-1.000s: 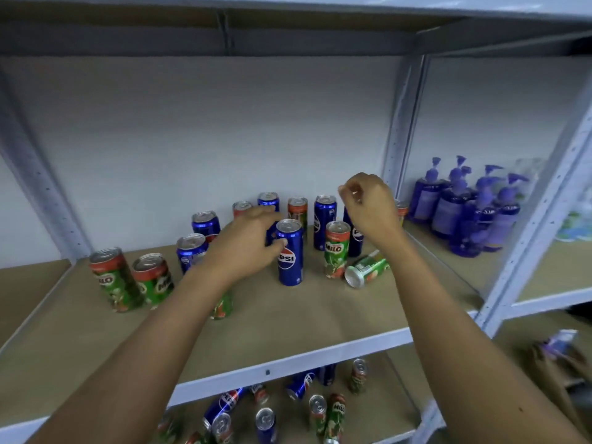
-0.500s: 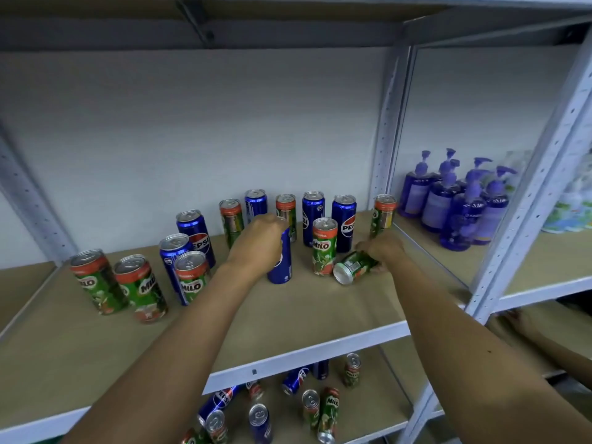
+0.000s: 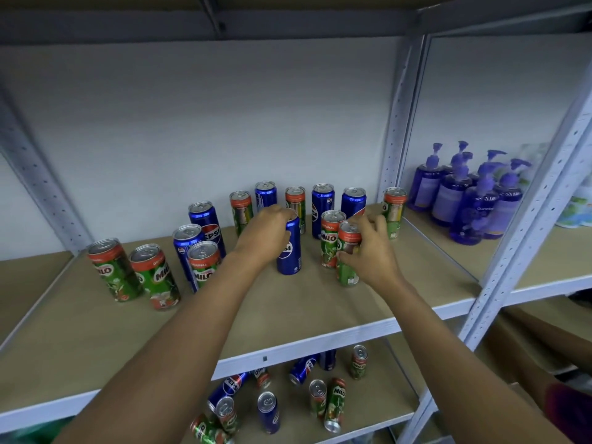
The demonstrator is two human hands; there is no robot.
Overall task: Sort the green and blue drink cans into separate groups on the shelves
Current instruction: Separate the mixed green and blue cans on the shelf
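Reaching over the shelf (image 3: 320, 315), a person is holding two cans at once. The left hand (image 3: 267, 233) is curling its fingers (image 3: 283, 216) around the top of a blue can (image 3: 289, 251) that is standing up in the middle. The right hand (image 3: 368, 251) is gripping a green can (image 3: 347, 251) that is standing up too, just beside another green can (image 3: 331, 238). More blue and green cans are standing mixed at the back and on the left. Other cans are lying on the lower shelf (image 3: 378, 408). Purple soap bottles (image 3: 471, 197) are sitting far off on the right.
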